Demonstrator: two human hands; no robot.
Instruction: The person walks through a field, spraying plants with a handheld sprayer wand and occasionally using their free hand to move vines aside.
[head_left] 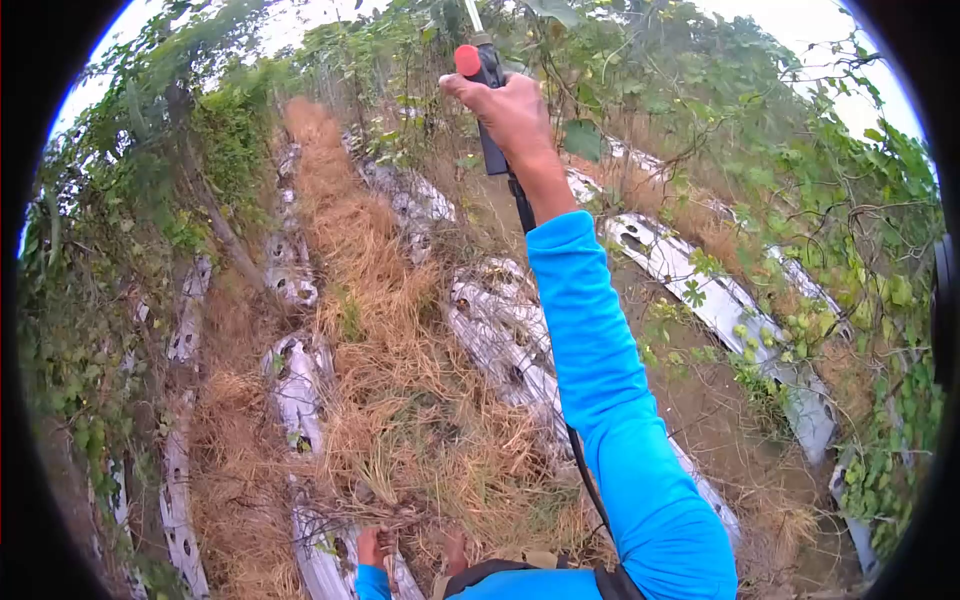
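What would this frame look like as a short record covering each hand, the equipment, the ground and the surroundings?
Right hand: raised, gripping a black handle
Left hand: low, near the bottom edge; whether it holds anything is unclear
Equipment: red knob near the handle's top; black hose leading down from it
Ground: dry straw between strips of pale sheeting with dark holes
Surroundings: green foliage on both sides

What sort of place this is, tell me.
Probably a farm plot of climbing crops: silvery, hole-punched plastic sheeting lies in long rows, with dry, straw-coloured grass between them and tangled, leafy green vines on both sides.
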